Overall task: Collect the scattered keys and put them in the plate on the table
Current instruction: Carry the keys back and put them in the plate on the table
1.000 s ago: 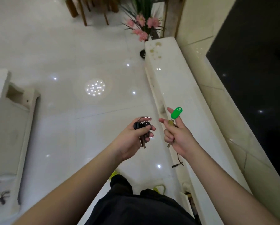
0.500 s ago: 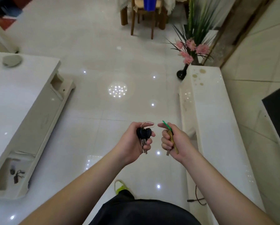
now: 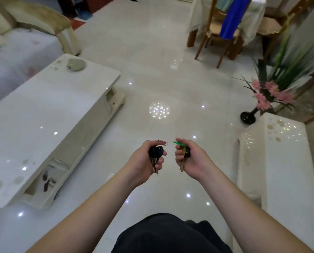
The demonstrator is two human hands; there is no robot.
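Note:
My left hand is shut on a bunch of keys with a black head and silver blades hanging down. My right hand is shut on a brass key with a green tag. Both hands hover over the shiny floor, between the white coffee table on the left and the white cabinet on the right. A grey-green plate lies on the table's far end. Another dark bunch of keys lies on the table's lower shelf near its front end.
A black vase with pink flowers stands on the floor beyond the cabinet. A wooden chair with a blue cloth is at the back right. A sofa runs along the far left behind the table.
The view has swung left and up, away from the cabinet, bringing the coffee table and plate into sight. Both hands keep their keys; the right hand has curled round the green-tagged key.

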